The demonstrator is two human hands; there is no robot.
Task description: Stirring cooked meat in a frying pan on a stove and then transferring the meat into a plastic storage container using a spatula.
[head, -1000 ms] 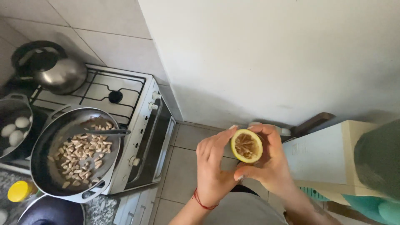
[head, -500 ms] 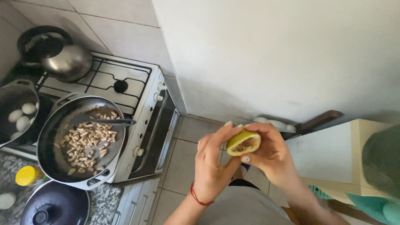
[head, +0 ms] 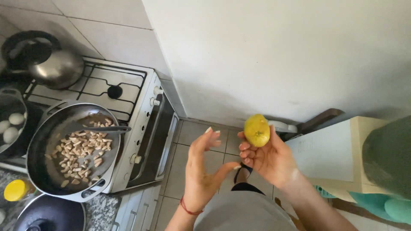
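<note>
Just right of the frame's centre, we see a yellow-green lime half (head: 257,130), its rind side toward us, pinched at the fingertips of the right hand (head: 267,158), which is closed around its lower part. The left hand (head: 201,171) stands just beside it, fingers spread and loose, holding nothing and not touching the fruit; a red string circles its wrist. Both hands hang over the tiled floor (head: 192,162), in front of the white wall (head: 278,55).

To the left we find the stove (head: 128,102), with a wide pan (head: 64,158) of chopped pale pieces and a utensil resting in it. A kettle (head: 55,66) sits in the upper left, a pot with eggs (head: 10,124) at the left edge. In the lower left lie a dark lid (head: 47,216) and a yellow cap (head: 15,190). At the right edge stands a pale table (head: 338,154).
</note>
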